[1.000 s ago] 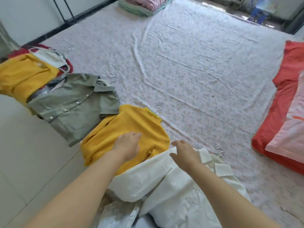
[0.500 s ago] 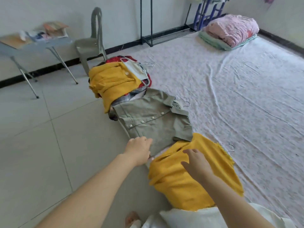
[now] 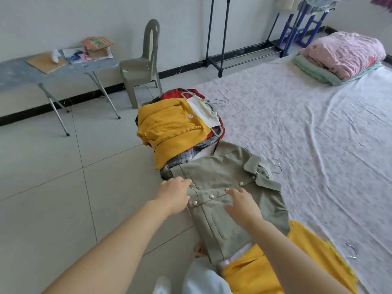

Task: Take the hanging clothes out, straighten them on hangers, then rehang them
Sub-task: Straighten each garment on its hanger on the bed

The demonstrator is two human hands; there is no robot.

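Observation:
A grey-green button shirt lies on a hanger along the edge of the floor sheet. My left hand rests on its left side with fingers loosely curled over the fabric edge. My right hand lies flat on the shirt's front, fingers spread. A yellow knit top lies nearer me, its metal hook on the sheet. Beyond the shirt sits a pile with a yellow cardigan, a plaid garment and red clothes on hangers. The black clothes rack stands at the back wall.
A flowered sheet covers the floor to the right, with folded pink and green bedding at its far end. A grey plastic chair and a folding table stand by the wall. A blue stool frame is at the back right.
My view swung left and up from the white shirt and yellow top. Both hands moved from the yellow top onto the grey-green shirt.

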